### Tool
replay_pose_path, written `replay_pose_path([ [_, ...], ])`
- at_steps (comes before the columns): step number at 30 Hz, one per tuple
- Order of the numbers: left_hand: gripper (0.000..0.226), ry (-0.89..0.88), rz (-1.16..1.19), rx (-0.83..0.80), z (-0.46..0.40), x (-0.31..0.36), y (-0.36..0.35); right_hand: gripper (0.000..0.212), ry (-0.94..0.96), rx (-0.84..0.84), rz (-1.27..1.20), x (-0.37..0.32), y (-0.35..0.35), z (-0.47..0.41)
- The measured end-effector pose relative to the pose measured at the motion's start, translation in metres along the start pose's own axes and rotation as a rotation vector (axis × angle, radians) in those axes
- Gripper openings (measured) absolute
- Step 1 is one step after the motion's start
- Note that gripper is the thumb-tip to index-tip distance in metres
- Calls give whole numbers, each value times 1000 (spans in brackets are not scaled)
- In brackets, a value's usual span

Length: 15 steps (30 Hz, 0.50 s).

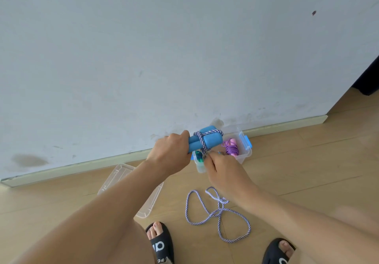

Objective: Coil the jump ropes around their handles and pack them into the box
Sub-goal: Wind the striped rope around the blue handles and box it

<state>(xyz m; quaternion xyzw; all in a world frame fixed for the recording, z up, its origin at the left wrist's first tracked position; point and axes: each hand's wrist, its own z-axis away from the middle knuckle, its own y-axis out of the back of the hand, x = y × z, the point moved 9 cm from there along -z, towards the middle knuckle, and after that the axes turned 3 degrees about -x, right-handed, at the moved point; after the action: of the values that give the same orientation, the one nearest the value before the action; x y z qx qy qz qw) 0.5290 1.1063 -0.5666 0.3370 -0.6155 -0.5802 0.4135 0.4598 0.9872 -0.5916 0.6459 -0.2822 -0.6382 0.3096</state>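
My left hand [171, 151] grips two blue foam handles [211, 139] held side by side above the clear plastic box [245, 151]. A purple-and-white braided rope [202, 140] crosses the handles in a few turns. My right hand [222, 169] pinches that rope just below the handles. The rope's loose remainder [218, 214] lies in loops on the wooden floor between my feet. Inside the box lie a coiled pink-handled purple rope [231, 148] and a green-and-blue item [198, 157], partly hidden by my hands.
The box stands on the floor against the white wall's baseboard [82, 165], with blue latches [248, 141]. Its clear lid [127, 190] lies on the floor to the left, under my left forearm. My feet in black slippers [162, 243] are at the bottom edge.
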Motion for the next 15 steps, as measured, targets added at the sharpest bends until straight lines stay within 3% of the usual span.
replay_pose_path([
  [4,10,2,-175,-50,-1,-9,-8,37,157,-40,142,-24,2,21],
  [7,6,-28,-316,-101,3,-10,-13,48,276,39,213,-46,25,19],
  [15,19,-300,-384,-147,28,48,-25,60,228,67,196,-25,61,-33],
])
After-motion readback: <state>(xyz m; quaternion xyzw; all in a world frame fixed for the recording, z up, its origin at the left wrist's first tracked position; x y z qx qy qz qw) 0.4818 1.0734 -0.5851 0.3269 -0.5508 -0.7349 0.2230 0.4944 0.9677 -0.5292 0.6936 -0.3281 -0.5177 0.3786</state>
